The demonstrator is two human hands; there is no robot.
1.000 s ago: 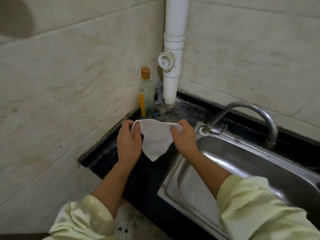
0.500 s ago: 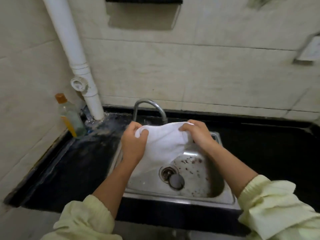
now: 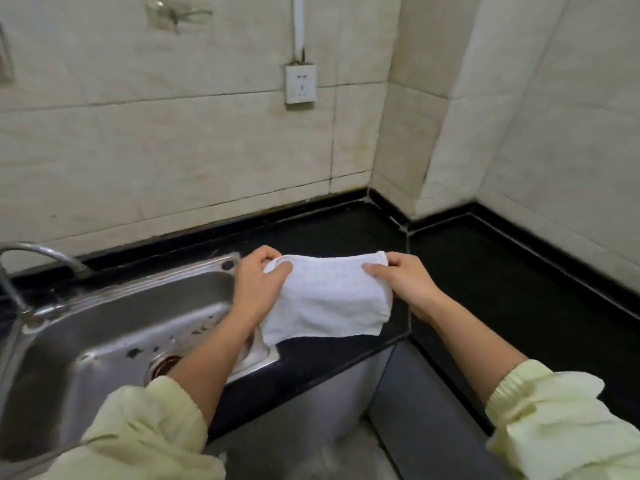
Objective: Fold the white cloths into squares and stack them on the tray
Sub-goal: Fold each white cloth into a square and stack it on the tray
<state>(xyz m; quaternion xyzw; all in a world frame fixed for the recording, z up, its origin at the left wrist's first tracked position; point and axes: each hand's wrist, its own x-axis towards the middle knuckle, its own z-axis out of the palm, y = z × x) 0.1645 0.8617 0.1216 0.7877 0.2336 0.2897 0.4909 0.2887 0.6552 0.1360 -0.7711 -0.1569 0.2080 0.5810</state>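
Your left hand (image 3: 258,284) and right hand (image 3: 403,280) each pinch a top corner of the cloth (image 3: 329,297), fingers curled; the soft, woven white rectangle hangs between them over the glossy black counter (image 3: 502,289), beside the steel sink (image 3: 114,323)

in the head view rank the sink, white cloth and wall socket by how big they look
1. sink
2. white cloth
3. wall socket
The wall socket is farther from the camera, so its true size is unsure.
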